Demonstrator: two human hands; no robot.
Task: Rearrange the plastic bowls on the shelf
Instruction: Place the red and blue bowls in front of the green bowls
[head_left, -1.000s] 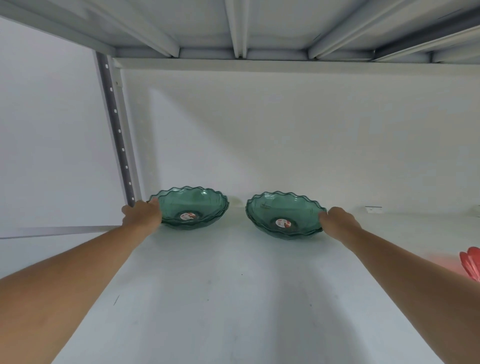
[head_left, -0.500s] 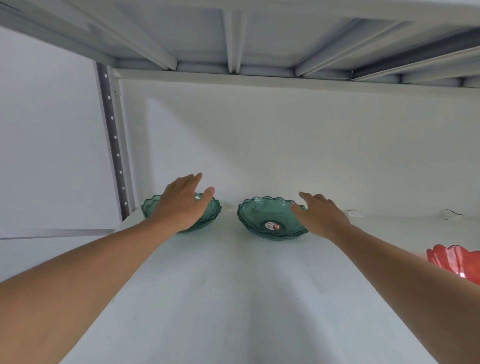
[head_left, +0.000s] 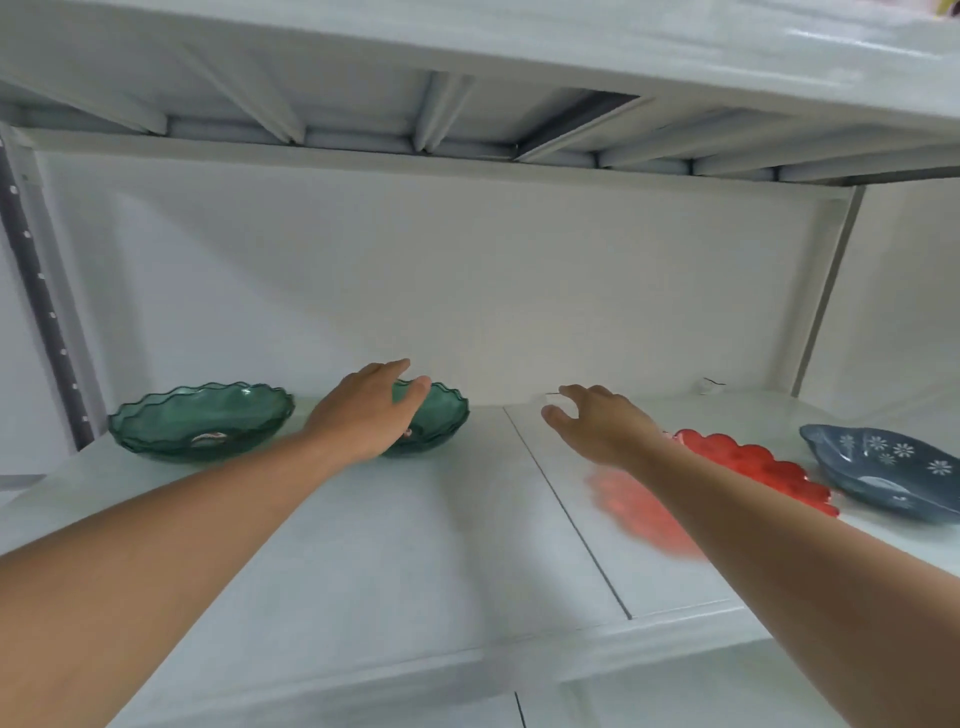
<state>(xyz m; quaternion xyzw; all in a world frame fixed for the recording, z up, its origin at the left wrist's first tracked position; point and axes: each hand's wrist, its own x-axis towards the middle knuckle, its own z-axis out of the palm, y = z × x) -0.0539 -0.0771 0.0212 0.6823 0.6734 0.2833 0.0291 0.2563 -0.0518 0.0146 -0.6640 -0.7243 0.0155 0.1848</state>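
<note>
Two green see-through bowls with wavy rims stand at the back left of the white shelf. The first green bowl is at the far left. My left hand hovers with spread fingers in front of the second green bowl and hides its left half. My right hand is open in the air over the middle of the shelf, holding nothing. A red scalloped bowl lies just right of that hand, partly behind my forearm. A dark blue flowered bowl sits at the far right.
The underside of the upper shelf hangs low over the space. A perforated upright post stands at the left, another post at the right. A seam runs across the shelf boards.
Both hands have let go of the green bowls and moved right. The view has swung right too, bringing the red and blue bowls into sight.
</note>
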